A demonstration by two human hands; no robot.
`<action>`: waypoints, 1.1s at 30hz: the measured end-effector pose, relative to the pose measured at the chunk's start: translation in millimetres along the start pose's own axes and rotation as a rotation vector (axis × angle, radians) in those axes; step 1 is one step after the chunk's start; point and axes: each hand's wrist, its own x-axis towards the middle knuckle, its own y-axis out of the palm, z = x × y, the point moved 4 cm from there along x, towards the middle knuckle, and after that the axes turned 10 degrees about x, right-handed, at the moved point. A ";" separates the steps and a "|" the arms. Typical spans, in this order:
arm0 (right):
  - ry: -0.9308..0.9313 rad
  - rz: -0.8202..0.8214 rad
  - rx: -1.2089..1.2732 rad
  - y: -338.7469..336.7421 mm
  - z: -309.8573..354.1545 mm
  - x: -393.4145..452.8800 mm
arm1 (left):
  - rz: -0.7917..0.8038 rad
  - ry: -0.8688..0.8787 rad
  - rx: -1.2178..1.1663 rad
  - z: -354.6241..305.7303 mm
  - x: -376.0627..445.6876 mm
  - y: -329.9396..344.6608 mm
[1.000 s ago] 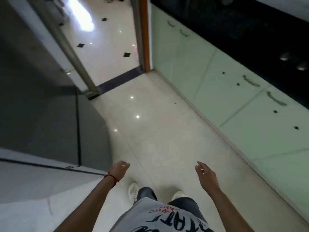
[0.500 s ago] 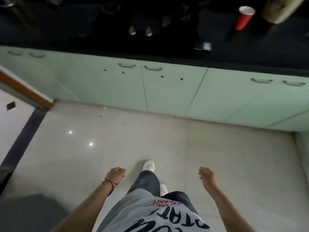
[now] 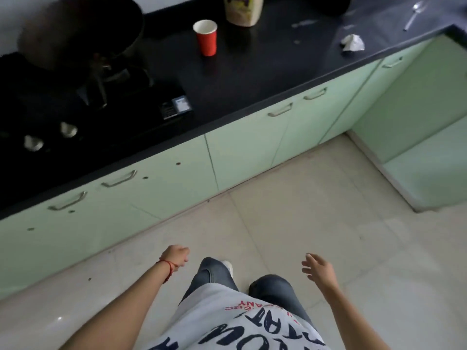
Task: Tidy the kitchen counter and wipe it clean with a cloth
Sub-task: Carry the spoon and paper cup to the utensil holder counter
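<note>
Standing on the tiled floor [image 3: 316, 210] short of the black surface [image 3: 252, 72], the person grips nothing: left hand [image 3: 175, 256] loosely curled, right hand [image 3: 318, 270] with fingers spread. On the surface, a red cup [image 3: 206, 37] stands upright; right of the cup lie a crumpled white wad [image 3: 353, 42] and, beyond, a spoon [image 3: 413, 15]; left of the cup sits a dark stove [image 3: 75, 102].

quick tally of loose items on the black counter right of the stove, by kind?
Red paper cup: 1
Yellow-labelled jar, top cut off by the frame: 1
Crumpled white paper: 1
Spoon: 1
Total: 4
</note>
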 end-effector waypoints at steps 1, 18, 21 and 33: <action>0.009 -0.026 0.032 -6.0 1.5 3.3 | 0.016 0.020 0.028 -21.2 6.3 -0.7; 0.043 -0.205 0.244 -178.1 120.5 157.3 | 0.092 0.166 0.096 -356.8 48.8 89.3; 0.009 -0.221 0.257 -208.2 169.1 191.8 | 0.090 0.206 0.130 -414.4 51.3 101.5; 0.020 -0.266 0.312 -264.3 287.3 296.3 | 0.129 0.232 0.201 -611.5 101.9 114.6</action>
